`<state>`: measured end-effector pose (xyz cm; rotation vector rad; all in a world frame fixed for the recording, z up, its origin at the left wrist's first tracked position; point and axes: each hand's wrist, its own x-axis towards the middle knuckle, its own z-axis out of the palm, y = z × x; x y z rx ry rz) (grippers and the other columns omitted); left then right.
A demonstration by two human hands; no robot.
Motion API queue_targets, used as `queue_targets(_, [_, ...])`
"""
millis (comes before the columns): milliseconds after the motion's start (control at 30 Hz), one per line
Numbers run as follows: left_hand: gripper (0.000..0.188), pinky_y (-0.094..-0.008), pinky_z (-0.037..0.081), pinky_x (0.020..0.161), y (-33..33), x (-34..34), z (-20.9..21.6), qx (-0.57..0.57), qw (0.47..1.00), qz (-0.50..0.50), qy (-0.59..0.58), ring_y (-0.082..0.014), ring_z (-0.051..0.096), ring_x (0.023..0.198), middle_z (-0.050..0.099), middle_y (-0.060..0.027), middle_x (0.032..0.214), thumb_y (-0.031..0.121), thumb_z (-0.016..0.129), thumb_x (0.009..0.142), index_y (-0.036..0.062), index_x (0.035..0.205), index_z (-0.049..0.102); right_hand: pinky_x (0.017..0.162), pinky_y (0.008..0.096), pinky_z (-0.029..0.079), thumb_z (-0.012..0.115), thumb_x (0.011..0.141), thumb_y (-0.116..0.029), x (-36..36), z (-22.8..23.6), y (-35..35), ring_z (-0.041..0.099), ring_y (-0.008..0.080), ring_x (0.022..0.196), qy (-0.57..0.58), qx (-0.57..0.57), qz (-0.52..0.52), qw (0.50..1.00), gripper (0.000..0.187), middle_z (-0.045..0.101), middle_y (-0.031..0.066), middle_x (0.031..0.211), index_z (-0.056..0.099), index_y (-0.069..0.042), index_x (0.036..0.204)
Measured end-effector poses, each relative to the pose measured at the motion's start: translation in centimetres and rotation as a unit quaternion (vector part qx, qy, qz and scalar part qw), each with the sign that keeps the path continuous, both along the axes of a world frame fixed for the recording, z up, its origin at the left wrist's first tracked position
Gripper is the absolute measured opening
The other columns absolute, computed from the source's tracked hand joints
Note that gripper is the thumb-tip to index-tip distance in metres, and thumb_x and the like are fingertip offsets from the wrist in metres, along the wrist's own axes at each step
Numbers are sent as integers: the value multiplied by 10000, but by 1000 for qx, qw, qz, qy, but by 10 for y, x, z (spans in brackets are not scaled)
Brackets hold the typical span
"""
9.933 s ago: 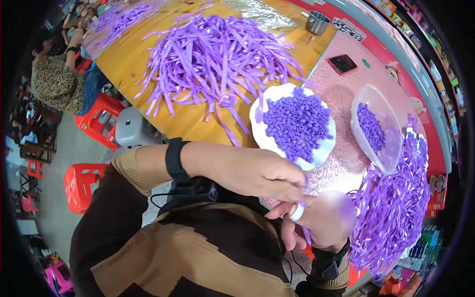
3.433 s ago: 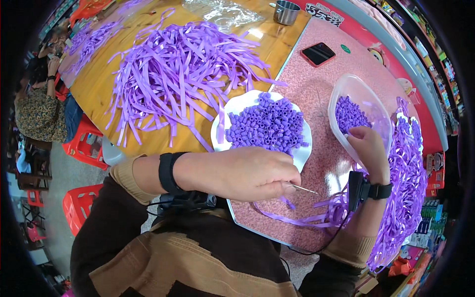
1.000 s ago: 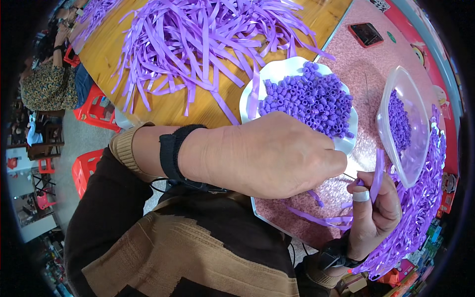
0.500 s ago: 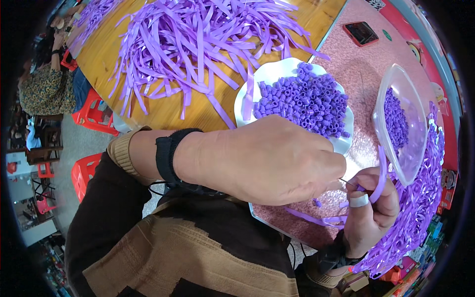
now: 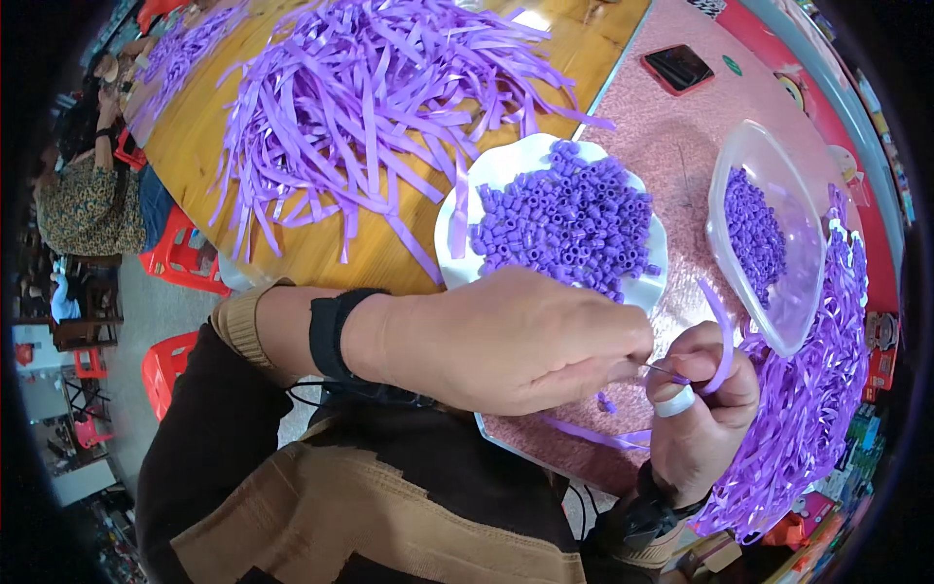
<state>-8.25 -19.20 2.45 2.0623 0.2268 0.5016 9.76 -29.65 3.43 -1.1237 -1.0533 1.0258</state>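
Note:
My left hand point(image 5: 530, 336), with a dark band on its wrist, reaches across in front of a white scalloped bowl point(image 5: 454, 234). Its fingers are closed on a thin metal needle point(image 5: 659, 369) that spans the small gap to my right hand point(image 5: 708, 399). White tape wraps the thumb of that hand. Between its thumb and fingers it pinches a purple ribbon point(image 5: 722, 336), which curls up over the fingers. A small purple bead seems to sit at the pinch, partly hidden. Short tube beads point(image 5: 569, 219) in purple heap up in the bowl.
A clear plastic tub point(image 5: 806, 263) of smaller-looking purple beads stands right, beside a heap of beaded ribbons point(image 5: 798, 428). Loose ribbons point(image 5: 360, 107) cover the wooden table point(image 5: 185, 136). A phone point(image 5: 678, 68) lies on the pink mat. Far left are red stools point(image 5: 180, 253) and another person point(image 5: 92, 209).
The view has shifted slightly, so the table things sit further left. Both hands stay close together, with the needle still between them and the ribbon still in my right hand.

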Motion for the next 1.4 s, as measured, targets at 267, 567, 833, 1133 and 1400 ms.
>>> queue_targets(267, [149,-386,455,594,-2,2,-7,-45,995,-38,-76,-335,578,725,564,-136,838,88,555,883,14,1011,536,568,231,464,744,652,34,-3,2,-5,551,150,668,34,0,-20,999,237,553,113,845,586,0,826])
queue_targets(567, [190,-381,450,563,3,3,-5,12,991,-25,-128,-328,579,687,572,-138,797,79,595,850,7,1022,559,569,231,455,756,646,14,2,4,-2,546,151,663,20,-10,19,1000,232,558,106,812,597,-3,814])
queue_targets(833, [173,-373,444,550,-1,0,0,122,988,31,-92,-300,562,649,548,-108,768,108,578,859,29,1013,566,579,250,436,762,650,-11,-3,3,0,555,155,669,47,-11,-8,999,210,582,113,814,629,9,811])
queue_targets(1133, [181,-365,451,565,-2,0,-3,26,994,21,-103,-303,574,692,548,-117,794,106,583,859,39,1025,555,484,256,379,743,700,-65,-10,-7,1,496,131,524,317,-46,55,946,219,543,84,709,650,-29,895])
queue_targets(1400, [153,-372,453,558,5,-3,-3,61,983,65,-158,-295,578,705,524,-108,764,121,602,829,42,954,561,453,174,319,567,907,-181,-1,-20,5,439,22,504,353,-45,173,918,213,582,16,857,531,-109,1104])
